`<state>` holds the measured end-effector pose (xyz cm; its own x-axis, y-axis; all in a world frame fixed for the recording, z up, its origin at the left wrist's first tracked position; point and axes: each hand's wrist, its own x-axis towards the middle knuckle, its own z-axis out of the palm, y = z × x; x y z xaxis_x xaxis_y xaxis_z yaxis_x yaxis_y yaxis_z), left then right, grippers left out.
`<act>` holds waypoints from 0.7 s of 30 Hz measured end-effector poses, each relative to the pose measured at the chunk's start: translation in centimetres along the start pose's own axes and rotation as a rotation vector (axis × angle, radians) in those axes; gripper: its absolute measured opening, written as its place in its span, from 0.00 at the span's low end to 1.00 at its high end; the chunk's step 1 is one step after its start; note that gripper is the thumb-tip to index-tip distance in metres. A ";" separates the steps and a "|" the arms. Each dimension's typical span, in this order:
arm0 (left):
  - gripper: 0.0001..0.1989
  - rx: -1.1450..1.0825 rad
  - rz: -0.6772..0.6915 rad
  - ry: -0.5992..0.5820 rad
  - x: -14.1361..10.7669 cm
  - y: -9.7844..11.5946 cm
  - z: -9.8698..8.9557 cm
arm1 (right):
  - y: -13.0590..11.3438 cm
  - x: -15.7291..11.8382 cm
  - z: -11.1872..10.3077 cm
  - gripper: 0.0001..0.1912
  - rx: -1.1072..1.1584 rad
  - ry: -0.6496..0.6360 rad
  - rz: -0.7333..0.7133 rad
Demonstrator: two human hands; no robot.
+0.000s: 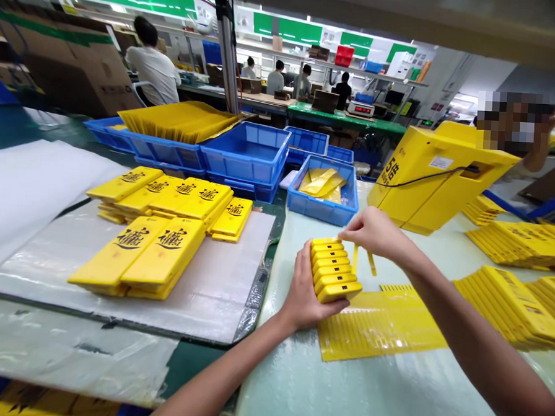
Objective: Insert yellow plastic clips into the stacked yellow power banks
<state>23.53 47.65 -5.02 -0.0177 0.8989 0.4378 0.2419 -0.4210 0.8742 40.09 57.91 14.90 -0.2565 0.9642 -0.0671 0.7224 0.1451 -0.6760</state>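
My left hand is wrapped round a stack of several yellow power-bank-like cases, held tilted with their short ends toward me. Each end has a small dark port. Above the stack, my right hand pinches a thin yellow strip at the top case; a second strip end dangles beside it. Under both hands lies a yellow sheet of cut strips on the pale table mat. To the left, more yellow cases with black lettering are piled on a white-covered board.
Blue bins stand behind the piles, one loaded with yellow sheets. A smaller blue bin holds yellow pieces. A large yellow box with a black cable stands back right, near rows of yellow cases. Several people sit at far benches; another person is at right.
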 end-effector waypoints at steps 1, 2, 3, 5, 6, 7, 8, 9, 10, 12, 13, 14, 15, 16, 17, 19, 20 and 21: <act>0.76 0.005 0.005 -0.005 0.0 0.0 -0.1 | 0.2 0.1 -1.1 0.25 -0.011 -0.045 -0.022; 0.76 0.007 0.009 -0.007 0.0 0.0 -0.1 | 0.5 0.1 -2.0 0.30 0.006 -0.092 -0.038; 0.76 0.008 0.011 -0.006 0.0 0.0 -0.1 | 0.8 -0.1 -2.8 0.32 0.047 -0.131 -0.045; 0.76 0.005 0.010 -0.003 0.0 0.0 -0.2 | 1.2 -0.5 -3.5 0.29 0.163 -0.171 -0.020; 0.76 0.002 0.010 -0.001 0.1 0.0 -0.2 | 1.2 -0.8 -3.4 0.29 0.225 -0.160 0.003; 0.76 0.000 0.010 0.000 0.1 0.0 -0.1 | 1.2 -1.1 -2.9 0.33 0.285 -0.122 0.021; 0.76 0.000 0.010 -0.001 0.1 0.1 -0.1 | 1.1 -1.4 -2.3 0.36 0.338 -0.065 0.030; 0.76 0.000 0.012 -0.004 0.1 0.1 -0.1 | 1.0 -1.7 -1.4 0.37 0.385 0.005 0.033; 0.76 0.001 0.013 -0.009 0.1 0.1 -0.1 | 0.9 -1.9 -0.5 0.37 0.423 0.073 0.032; 0.76 0.004 0.009 -0.015 0.2 0.2 -0.1 | 0.6 -2.3 1.2 0.36 0.479 0.183 0.022; 0.76 0.008 0.004 -0.015 0.2 0.2 -0.1 | 0.6 -2.4 1.9 0.36 0.497 0.222 0.011; 0.76 0.014 0.000 -0.015 0.2 0.2 -0.1 | 0.6 -2.5 2.6 0.35 0.507 0.257 -0.005; 0.76 0.023 -0.004 -0.016 0.2 0.2 -0.1 | 0.5 -2.6 3.1 0.33 0.509 0.289 -0.024; 0.76 0.032 -0.007 -0.017 0.3 0.2 -0.1 | 0.5 -2.7 3.5 0.30 0.504 0.310 -0.041; 0.77 0.041 -0.007 -0.016 0.3 0.2 -0.1 | 0.5 -2.8 3.9 0.28 0.497 0.324 -0.048; 0.78 0.055 -0.007 -0.014 0.3 0.1 -0.1 | 0.4 -3.0 4.3 0.25 0.478 0.322 -0.030; 0.78 0.060 -0.007 -0.012 0.3 0.1 -0.1 | 0.3 -3.1 4.4 0.24 0.469 0.311 -0.008; 0.78 0.063 -0.008 -0.012 0.3 0.1 -0.1 | 0.2 -3.2 4.5 0.23 0.462 0.301 0.015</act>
<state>23.44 47.84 -4.83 -0.0085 0.9037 0.4280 0.3023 -0.4057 0.8626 38.17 53.82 11.71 -0.0046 0.9961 0.0877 0.3505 0.0838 -0.9328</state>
